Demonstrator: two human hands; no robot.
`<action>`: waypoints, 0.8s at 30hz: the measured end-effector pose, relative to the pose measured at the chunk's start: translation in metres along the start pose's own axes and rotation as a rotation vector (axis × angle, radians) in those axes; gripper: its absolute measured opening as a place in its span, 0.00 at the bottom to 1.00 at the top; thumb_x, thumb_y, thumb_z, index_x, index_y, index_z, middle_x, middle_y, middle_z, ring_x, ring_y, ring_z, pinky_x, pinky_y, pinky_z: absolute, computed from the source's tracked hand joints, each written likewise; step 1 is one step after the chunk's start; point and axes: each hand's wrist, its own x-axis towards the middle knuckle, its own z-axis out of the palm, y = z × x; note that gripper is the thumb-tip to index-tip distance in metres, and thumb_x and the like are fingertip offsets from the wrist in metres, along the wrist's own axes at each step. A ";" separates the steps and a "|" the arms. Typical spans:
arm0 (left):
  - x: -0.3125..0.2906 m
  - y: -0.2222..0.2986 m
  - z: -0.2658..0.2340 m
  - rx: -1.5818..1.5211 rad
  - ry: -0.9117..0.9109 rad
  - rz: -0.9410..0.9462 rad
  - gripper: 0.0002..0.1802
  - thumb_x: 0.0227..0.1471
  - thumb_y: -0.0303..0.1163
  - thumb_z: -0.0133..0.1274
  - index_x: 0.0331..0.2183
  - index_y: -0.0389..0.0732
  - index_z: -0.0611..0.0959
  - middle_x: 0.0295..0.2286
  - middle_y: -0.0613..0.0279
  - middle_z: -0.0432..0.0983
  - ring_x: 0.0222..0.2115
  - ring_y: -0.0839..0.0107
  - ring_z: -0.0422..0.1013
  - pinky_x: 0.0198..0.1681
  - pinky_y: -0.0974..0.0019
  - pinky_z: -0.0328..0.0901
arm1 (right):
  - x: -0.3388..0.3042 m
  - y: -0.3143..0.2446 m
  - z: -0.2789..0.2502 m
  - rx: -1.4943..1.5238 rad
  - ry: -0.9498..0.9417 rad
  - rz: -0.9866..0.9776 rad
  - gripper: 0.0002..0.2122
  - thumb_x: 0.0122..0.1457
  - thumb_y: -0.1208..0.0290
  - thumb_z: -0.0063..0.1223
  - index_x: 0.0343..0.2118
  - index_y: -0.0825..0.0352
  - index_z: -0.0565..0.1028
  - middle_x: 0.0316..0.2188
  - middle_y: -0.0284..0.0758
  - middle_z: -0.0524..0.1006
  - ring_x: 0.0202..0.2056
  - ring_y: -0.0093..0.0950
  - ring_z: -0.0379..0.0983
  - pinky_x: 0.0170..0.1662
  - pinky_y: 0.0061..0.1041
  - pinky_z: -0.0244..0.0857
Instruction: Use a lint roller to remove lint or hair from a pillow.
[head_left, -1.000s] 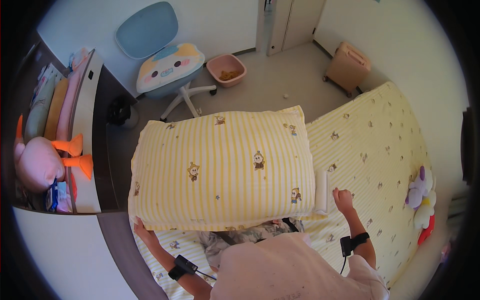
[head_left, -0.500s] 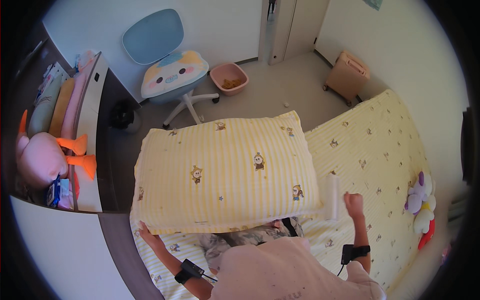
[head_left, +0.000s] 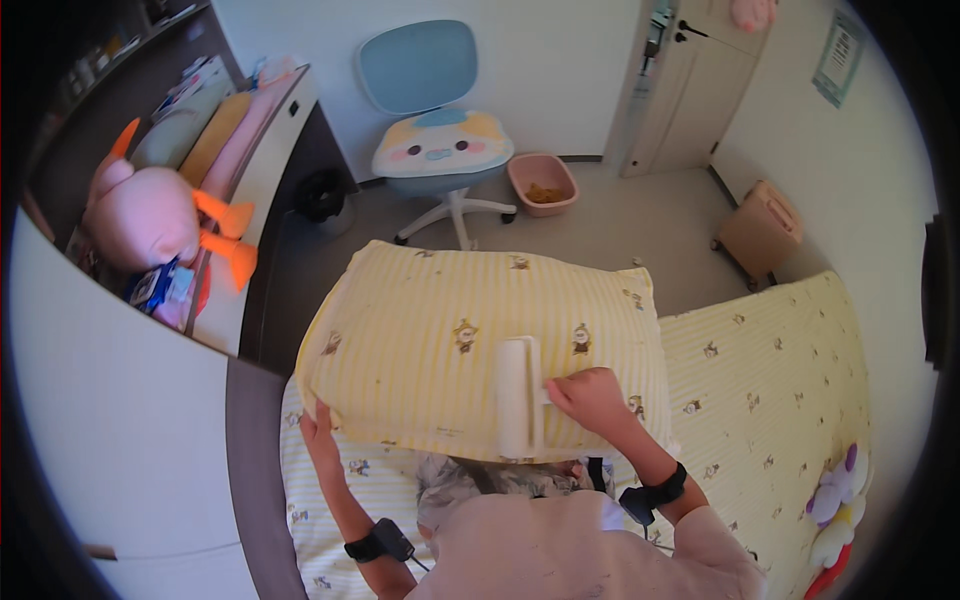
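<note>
A yellow-and-white striped pillow [head_left: 410, 340] with small cartoon figures lies across my lap. My left hand [head_left: 320, 437] is closed on its near left corner, the thumb on top and the other fingers partly hidden by the fabric. My right hand [head_left: 592, 400] is wrapped round the handle of a white lint roller [head_left: 513, 400]. The roller's cylinder lies over the near right part of the pillow's top, its length pointing away from me. Most of the handle is covered by my fist.
I sit on a bed with a matching striped sheet [head_left: 770, 380]. A plush toy [head_left: 832, 500] lies at its right edge. Beyond are a blue swivel chair [head_left: 440, 150], a pink basin [head_left: 543, 185] and a suitcase [head_left: 760, 230]. Left stands a desk [head_left: 215, 320] with a pink plush [head_left: 150, 220].
My right hand has brought the lint roller leftward from beside the pillow onto its top. My left hand stays at the pillow's corner. The view has shifted, so the room appears further right.
</note>
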 end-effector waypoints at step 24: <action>-0.023 0.010 -0.004 -0.772 -0.324 -0.129 0.22 0.54 0.37 0.39 0.49 0.36 0.64 0.46 0.60 0.64 0.46 0.67 0.62 0.50 0.63 0.56 | 0.132 -0.144 0.069 0.162 -0.169 -0.263 0.21 0.57 0.60 0.35 0.11 0.63 0.70 0.09 0.37 0.69 0.14 0.36 0.68 0.17 0.33 0.60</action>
